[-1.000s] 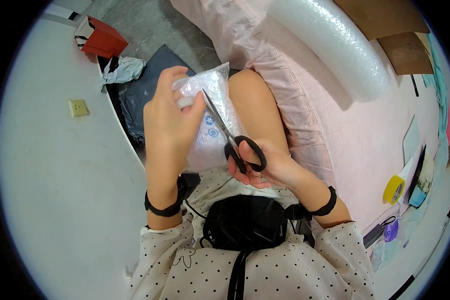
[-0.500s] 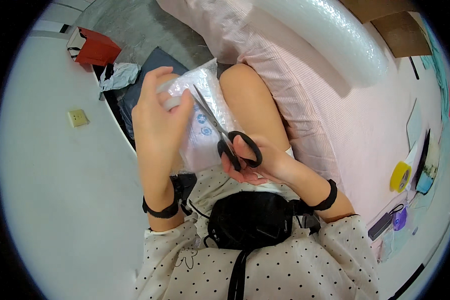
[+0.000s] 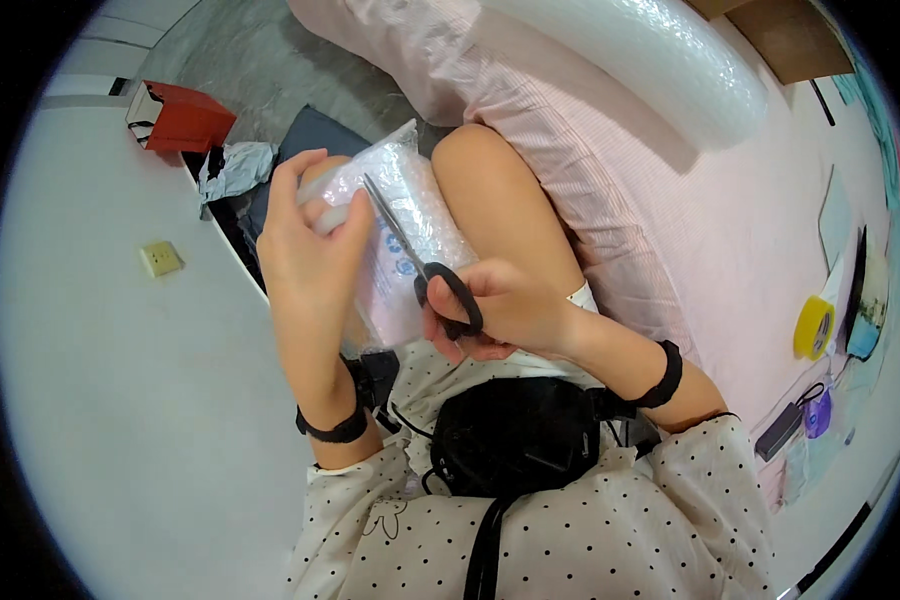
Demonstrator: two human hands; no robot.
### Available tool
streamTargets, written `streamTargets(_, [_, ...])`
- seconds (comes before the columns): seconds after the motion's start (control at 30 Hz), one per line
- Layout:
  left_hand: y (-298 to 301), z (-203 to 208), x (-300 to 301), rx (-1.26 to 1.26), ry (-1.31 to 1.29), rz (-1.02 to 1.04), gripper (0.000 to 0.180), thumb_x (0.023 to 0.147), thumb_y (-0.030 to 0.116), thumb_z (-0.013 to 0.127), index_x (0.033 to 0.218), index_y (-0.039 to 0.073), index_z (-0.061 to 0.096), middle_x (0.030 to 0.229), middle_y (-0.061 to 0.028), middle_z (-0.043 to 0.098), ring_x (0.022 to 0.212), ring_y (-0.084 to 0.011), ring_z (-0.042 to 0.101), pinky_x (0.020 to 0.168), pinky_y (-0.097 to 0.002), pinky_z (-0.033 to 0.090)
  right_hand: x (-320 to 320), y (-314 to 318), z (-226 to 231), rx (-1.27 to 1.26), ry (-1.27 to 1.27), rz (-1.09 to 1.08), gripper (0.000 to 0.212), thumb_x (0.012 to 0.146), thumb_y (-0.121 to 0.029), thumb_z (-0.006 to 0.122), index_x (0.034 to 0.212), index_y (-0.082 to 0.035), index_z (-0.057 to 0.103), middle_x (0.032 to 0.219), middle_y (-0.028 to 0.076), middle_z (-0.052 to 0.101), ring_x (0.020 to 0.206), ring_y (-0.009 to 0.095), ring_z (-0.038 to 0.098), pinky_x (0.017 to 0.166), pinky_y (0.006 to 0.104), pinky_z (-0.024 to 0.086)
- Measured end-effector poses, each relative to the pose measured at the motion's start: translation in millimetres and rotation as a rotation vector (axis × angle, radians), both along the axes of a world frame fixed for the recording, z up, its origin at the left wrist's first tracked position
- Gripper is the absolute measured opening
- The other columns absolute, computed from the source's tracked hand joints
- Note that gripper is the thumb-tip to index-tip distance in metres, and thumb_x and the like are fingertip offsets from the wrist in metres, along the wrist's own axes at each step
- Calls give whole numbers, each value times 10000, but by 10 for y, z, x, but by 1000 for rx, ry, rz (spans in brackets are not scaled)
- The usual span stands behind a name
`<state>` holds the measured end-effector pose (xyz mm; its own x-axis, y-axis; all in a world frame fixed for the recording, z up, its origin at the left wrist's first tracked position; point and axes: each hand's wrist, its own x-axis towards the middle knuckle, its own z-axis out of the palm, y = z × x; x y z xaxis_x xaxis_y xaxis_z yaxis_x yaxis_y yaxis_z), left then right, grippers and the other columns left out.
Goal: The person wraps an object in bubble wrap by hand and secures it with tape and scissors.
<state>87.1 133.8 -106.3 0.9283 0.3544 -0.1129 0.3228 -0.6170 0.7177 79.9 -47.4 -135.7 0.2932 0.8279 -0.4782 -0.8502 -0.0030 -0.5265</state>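
Left hand [image 3: 315, 245]'s gripping what looks like a tape roll [image 3: 332, 217], right hand [image 3: 510, 302]'s holding black-handled scissors [image 3: 410, 247]. Packet [image 3: 428, 208] over the lap [image 3: 500, 195] is already bubble-wrapped; I can't tell if any tape's cut.

Left hand [image 3: 310, 240] is pinching, left of right knee [image 3: 485, 170]; right hand [image 3: 505, 305] is gripping, curled, torso-side of that knee.

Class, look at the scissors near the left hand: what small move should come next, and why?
Perhaps ease the scissors slightly rightward: the right hand holds them with the blades close to the left hand, over the clear-wrapped package.
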Motion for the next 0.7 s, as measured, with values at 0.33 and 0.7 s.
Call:
streamTargets(0.33, [14, -11, -29, 10, 2, 28, 414, 799, 137, 679, 1176, 47, 535, 706, -69, 673, 645, -62, 540, 604, -223, 436, -6, 55, -11, -47, -60, 36, 544, 920, -516, 515, 663, -39, 565, 583, 43, 560, 364, 69, 387, 331, 231, 251])
streamTargets(0.7, [-1, -24, -52, -93, -39, 67, 379, 789, 123, 655, 1134, 29, 529, 728, -135, 656, 621, -135, 616, 585, -270, 486, -61, 83, -52, -115, -97, -3, 513, 920, -486, 536, 661, -45, 567, 560, 39, 542, 363, 65, 374, 335, 234, 232])
